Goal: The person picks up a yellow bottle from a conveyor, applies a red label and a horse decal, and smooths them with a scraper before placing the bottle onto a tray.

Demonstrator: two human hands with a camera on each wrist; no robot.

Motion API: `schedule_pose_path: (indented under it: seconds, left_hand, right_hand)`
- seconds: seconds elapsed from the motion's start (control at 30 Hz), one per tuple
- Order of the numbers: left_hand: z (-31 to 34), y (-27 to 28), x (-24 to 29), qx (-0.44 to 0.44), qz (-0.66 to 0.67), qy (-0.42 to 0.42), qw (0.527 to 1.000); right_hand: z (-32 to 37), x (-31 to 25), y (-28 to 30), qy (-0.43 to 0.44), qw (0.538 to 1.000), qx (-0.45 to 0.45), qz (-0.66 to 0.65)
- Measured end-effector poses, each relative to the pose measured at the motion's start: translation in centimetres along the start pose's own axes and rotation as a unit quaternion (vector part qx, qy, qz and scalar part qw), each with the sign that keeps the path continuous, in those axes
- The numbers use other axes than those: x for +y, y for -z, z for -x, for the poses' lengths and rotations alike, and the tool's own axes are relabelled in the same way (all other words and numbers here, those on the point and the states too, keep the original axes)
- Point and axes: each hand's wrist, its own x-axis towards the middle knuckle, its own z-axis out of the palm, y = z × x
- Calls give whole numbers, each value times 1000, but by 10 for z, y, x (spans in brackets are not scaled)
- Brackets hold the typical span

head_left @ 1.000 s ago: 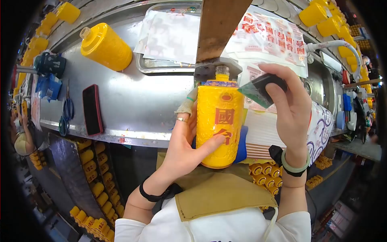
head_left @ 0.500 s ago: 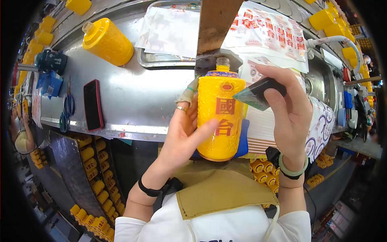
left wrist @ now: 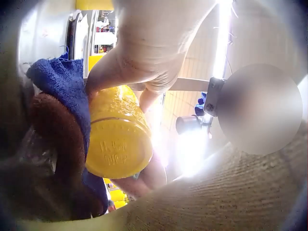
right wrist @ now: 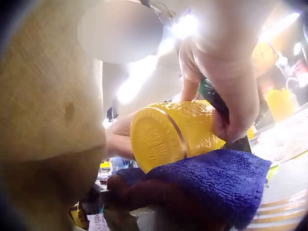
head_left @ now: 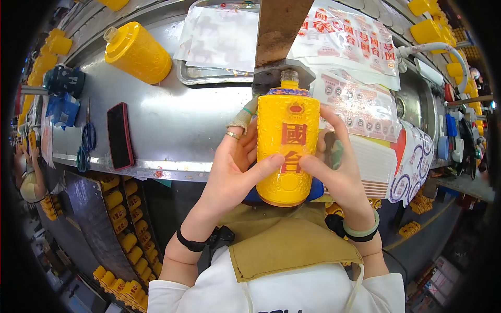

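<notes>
A yellow embossed bottle (head_left: 289,180) with large red characters and a bare glass neck stands tilted in front of the person. The left hand (head_left: 229,169) grips its left side, thumb across the front; a finger cot (head_left: 241,120) covers one fingertip. From the other side the right hand (head_left: 342,175) holds it too, thumb on the lower red character. A scraper (head_left: 334,149) with a dark, greenish body stays tucked in that right hand, partly hidden by the fingers. In the right wrist view the bottle's base lies over a blue towel (right wrist: 226,180).
A brown post (head_left: 279,34) rises just behind the bottle's neck. Another yellow bottle (head_left: 140,55), a phone (head_left: 120,135) and scissors (head_left: 87,136) lie on the metal bench to the left. Printed sheets (head_left: 347,39) are at right, white sheets on a tray (head_left: 195,78) behind.
The right hand has moved left and down from above the bottle's right side onto it, its thumb now on the front. The scraper has turned into the palm. The left hand keeps its grip.
</notes>
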Motion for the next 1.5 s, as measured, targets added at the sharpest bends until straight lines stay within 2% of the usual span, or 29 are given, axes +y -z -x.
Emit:
schedule_pose_path:
  seconds: [0.23,0.33,0.4,0.43,0.47,0.5,0.53,0.57,0.6,0.67,0.7,0.8,0.83,0.87,0.93,0.97,1.0,1.07,1.1,1.13,1.2,1.23,1.3,1.33,1.43,1.5]
  left_hand:
    - [0,-1,-1,1,-31,-7,999]
    - [0,1,-5,-12,-25,-28,999]
    - [-1,2,-5,1,3,-11,1000]
    - [0,3,-7,1,3,-10,1000]
    - [0,6,-8,-10,21,-14,1000]
    - [0,7,-8,-20,39,-19,999]
    - [0,6,-8,-21,39,-19,999]
    - [0,5,-8,-19,59,-23,998]
    - [0,4,-7,-17,79,-26,996]
    - [1,5,-6,-18,80,-25,996]
    - [2,5,-6,-19,82,-25,996]
    - [3,2,-8,-3,49,-20,999]
    - [2,2,-8,-7,49,-19,999]
    - [2,2,-8,-7,35,-18,999]
    - [3,2,-7,-11,20,-16,1000]
    - [3,3,-8,-6,5,-17,1000]
    - [4,2,-8,-1,-10,-17,1000]
    - [4,-1,-7,-5,-20,-15,1000]
    - [3,-3,-7,-4,-27,-19,999]
    - [3,-5,-6,-6,-27,-20,999]
    - [4,-7,-5,6,-53,-19,998]
    - [4,-5,-5,9,-56,-21,998]
    - [3,-2,-7,14,-26,-16,999]
    - [2,-2,-6,16,-27,-19,999]
    - [-7,-4,0,39,-4,-31,999]
    - [-15,-9,4,54,-3,-25,998]
  right_hand:
    - [0,-8,3,-28,1000,-5,2]
    - [-3,-26,5,3,1000,-19,25]
    - [-3,-45,4,25,997,57,49]
    - [-5,-49,5,25,997,58,49]
    - [-8,-52,7,155,971,39,178]
    - [-10,-55,9,279,912,18,301]
    - [-11,-58,10,394,821,-4,414]
    - [-6,-62,7,414,778,-29,471]
    - [-1,-60,6,415,778,-29,471]
    - [9,-55,5,481,723,-102,485]
    - [14,-54,4,488,721,-126,476]
    - [21,-62,4,476,743,-138,450]
    - [19,-59,3,489,740,-78,454]
    - [19,-54,5,488,740,-75,457]
    - [18,-47,9,489,745,-117,439]
    - [25,-55,9,444,784,-164,403]
    - [26,-54,10,442,785,-160,403]
    - [28,-48,10,273,923,-48,266]
    - [29,-29,9,241,949,74,192]
    - [21,-29,4,215,966,125,74]
    - [13,-22,0,166,980,108,-20]
    - [8,-18,2,166,980,104,-23]
    - [-1,-13,10,93,987,107,71]
    - [-4,-18,22,91,975,106,171]
    - [-13,-19,27,114,974,136,144]
    - [-16,-26,19,67,991,117,0]
